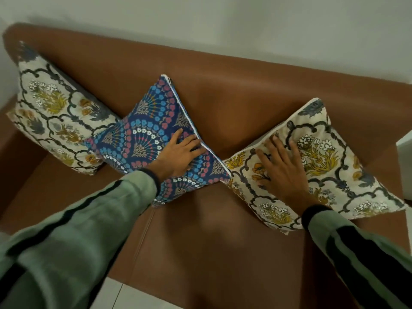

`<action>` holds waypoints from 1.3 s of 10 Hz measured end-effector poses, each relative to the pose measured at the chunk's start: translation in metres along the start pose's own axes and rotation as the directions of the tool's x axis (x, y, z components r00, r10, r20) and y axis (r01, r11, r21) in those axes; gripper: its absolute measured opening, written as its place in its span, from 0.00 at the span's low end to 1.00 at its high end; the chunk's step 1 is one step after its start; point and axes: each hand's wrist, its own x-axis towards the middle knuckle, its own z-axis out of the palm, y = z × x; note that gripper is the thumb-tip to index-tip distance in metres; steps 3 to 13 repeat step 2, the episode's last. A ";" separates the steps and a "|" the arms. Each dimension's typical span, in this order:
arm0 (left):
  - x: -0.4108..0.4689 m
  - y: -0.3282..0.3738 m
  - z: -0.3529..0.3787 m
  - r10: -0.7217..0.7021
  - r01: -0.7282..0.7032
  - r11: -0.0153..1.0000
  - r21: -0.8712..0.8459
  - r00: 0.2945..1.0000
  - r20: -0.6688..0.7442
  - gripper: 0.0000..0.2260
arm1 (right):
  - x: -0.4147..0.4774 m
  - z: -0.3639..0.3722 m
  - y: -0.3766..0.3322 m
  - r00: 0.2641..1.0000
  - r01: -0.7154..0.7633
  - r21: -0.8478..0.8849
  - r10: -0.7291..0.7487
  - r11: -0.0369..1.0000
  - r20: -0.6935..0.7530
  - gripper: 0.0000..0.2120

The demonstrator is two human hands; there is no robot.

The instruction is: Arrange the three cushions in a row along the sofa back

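Three cushions lean against the brown sofa back [223, 85]. A cream floral cushion [55, 112] stands at the left. In the middle is a blue patterned cushion [145, 134], overlapping the left one's corner. Another cream floral cushion [323, 157] sits at the right, its corner touching the blue one. My left hand [178, 152] lies flat on the blue cushion near its right edge, fingers spread. My right hand [281, 170] presses flat on the left part of the right cushion, fingers apart. Neither hand grips anything.
The brown leather seat [200, 230] stretches in front of the cushions, with a seam down its middle. A white wall [223, 23] rises behind the sofa. A white object [404, 152] stands at the right edge. Pale floor tiles [124, 295] show below.
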 end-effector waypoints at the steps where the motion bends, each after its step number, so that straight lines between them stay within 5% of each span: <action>1: -0.015 0.011 0.005 -0.048 0.048 0.998 -0.045 0.999 0.000 0.37 | 0.000 -0.005 -0.005 1.000 0.026 -0.012 -0.026 1.000 0.003 0.43; 2: -0.040 0.016 0.002 -0.050 0.051 0.996 -0.078 0.999 0.004 0.38 | -0.001 -0.014 -0.012 1.000 0.016 0.033 -0.015 0.999 -0.027 0.37; 13: -0.040 0.016 0.002 -0.050 0.051 0.996 -0.078 0.999 0.004 0.38 | -0.001 -0.014 -0.012 1.000 0.016 0.033 -0.015 0.999 -0.027 0.37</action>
